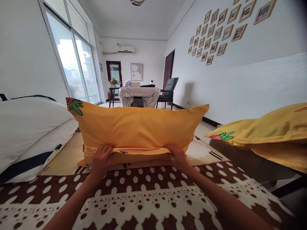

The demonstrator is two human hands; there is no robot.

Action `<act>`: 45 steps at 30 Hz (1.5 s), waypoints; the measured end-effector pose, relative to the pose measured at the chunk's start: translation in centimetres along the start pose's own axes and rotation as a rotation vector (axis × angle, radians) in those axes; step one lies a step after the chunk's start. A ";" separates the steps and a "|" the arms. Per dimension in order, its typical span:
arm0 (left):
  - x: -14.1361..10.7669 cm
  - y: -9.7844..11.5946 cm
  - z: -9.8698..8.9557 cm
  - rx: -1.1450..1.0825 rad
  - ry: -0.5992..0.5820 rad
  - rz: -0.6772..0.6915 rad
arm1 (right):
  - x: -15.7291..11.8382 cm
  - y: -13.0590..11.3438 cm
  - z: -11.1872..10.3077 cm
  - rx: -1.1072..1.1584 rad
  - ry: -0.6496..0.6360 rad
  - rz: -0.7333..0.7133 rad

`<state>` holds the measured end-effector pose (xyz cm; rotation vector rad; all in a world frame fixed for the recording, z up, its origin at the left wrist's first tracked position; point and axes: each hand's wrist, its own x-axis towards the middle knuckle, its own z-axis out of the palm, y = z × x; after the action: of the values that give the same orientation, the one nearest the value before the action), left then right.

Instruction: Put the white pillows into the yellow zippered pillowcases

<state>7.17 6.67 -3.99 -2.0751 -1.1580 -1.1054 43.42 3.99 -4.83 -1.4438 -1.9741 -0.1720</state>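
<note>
A yellow-orange pillow (139,127) stands on its long edge before me, with a green and pink carrot print at its upper left corner. Along its lower part runs the opening of the pillowcase, a long slit with a pale inner edge. My left hand (102,159) grips the fabric at the slit's left end, fingers curled in. At the right end, my right hand (177,156) holds the same edge, its fingertips partly hidden by the cloth. Below the pillow lies a brown and cream patterned blanket (144,195).
White cushions (28,127) with a dark stripe are piled at the left. Another yellow pillow (268,131) rests at the right edge. Farther off stand a covered table (140,92) and a black chair (169,89). Picture frames (218,33) hang on the right wall.
</note>
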 end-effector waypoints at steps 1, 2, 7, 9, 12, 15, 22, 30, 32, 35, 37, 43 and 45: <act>0.0 -0.3 0.3 -0.056 -0.004 -0.029 | 0.1 0.0 0.2 0.015 -0.042 0.009; 0.1 -0.6 0.4 -0.110 -0.024 -0.053 | 0.2 0.1 0.4 0.018 -0.088 0.010; 0.8 -1.3 -1.0 -0.234 -0.349 -0.080 | 0.6 -0.3 0.0 -0.023 -0.243 -0.051; 1.1 -1.3 -1.7 -0.180 -0.491 -0.041 | 0.5 -0.6 -0.5 -0.043 -0.289 -0.079; 1.3 -1.2 -2.4 -0.063 -0.614 0.039 | 0.2 -1.4 -1.6 -0.132 -0.384 -0.168; 1.0 -0.7 -3.1 0.007 -0.720 0.135 | 0.0 -2.3 -2.3 -0.358 -0.500 -0.264; 0.0 2.7 -5.1 0.312 -0.944 0.194 | -0.3 -3.8 -1.3 -0.572 -0.511 -0.146; 0.3 2.0 -4.2 0.061 -0.999 0.065 | -0.2 -3.7 -2.3 -0.444 -0.587 -0.205; 0.9 1.7 -4.2 -0.014 -1.027 0.071 | 0.3 -3.6 -2.4 -0.407 -0.613 -0.211; 1.9 1.4 -4.2 -0.103 -1.061 0.072 | 1.4 -3.2 -2.5 -0.353 -0.650 -0.211; 2.4 1.0 -3.9 -0.092 -1.019 0.063 | 2.4 -2.7 -2.7 -0.328 -0.651 -0.212; 3.5 -0.7 -2.3 0.182 -0.706 0.047 | 4.9 -1.5 -3.0 -0.391 -0.440 -0.164; 3.9 -1.2 -1.6 0.227 -0.659 0.027 | 5.2 -1.3 -2.6 -0.456 -0.352 -0.121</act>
<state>6.66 7.80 0.23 -2.3201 -1.4567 -0.2384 42.59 6.42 0.57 -1.7292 -2.4229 -0.4754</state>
